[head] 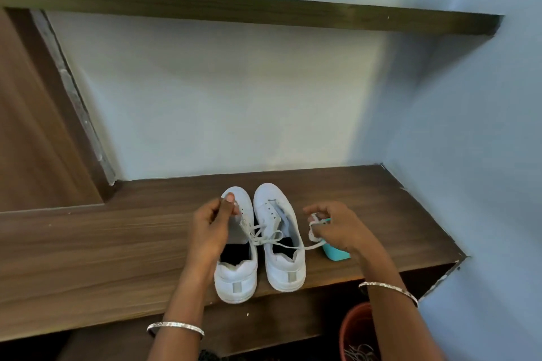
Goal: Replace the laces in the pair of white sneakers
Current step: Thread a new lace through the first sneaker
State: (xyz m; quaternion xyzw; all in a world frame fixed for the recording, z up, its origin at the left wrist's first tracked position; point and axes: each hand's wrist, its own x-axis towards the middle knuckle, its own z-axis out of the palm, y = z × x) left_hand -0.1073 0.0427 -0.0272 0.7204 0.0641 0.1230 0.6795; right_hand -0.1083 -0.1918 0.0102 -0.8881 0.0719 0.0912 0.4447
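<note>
Two white sneakers stand side by side on a wooden shelf (117,243), heels toward me. My left hand (211,231) lies over the left sneaker (234,275) and pinches a bit of lace near its toe. The right sneaker (281,258) shows bare eyelets. A white lace (272,239) runs from the left sneaker across the right one to my right hand (337,228), which holds its bunched end. A teal packet (335,253) lies on the shelf, partly hidden by my right hand.
A pale blue wall rises behind the shelf and on the right. A dark wooden shelf (264,12) hangs above. A brown wooden panel (29,126) stands at the left. An orange pot (355,331) sits below the shelf's front edge at the lower right.
</note>
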